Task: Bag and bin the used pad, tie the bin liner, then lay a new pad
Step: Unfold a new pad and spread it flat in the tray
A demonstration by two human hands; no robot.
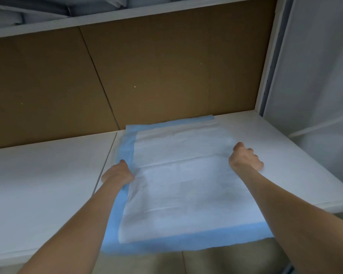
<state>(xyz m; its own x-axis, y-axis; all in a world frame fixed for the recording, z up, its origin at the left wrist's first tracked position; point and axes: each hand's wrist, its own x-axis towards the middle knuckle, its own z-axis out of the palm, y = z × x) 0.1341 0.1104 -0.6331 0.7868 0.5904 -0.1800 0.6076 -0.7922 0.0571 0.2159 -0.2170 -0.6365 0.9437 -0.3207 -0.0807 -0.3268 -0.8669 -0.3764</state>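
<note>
A white absorbent pad (182, 180) with a blue border lies spread on the white shelf (48, 175), its near blue edge hanging a little over the shelf's front. My left hand (119, 173) grips the pad's left blue border, fingers curled under the edge. My right hand (246, 159) is at the pad's right edge with fingers curled, apparently pinching that edge; the contact itself is hidden by the hand. No bin, bag or liner is in view.
A brown backboard (147, 76) closes the shelf at the rear. A white upper shelf (127, 14) carries folded pale fabric. A white upright post (269, 66) and grey-white panel stand on the right. A seam (107, 161) divides the shelf surface left of the pad.
</note>
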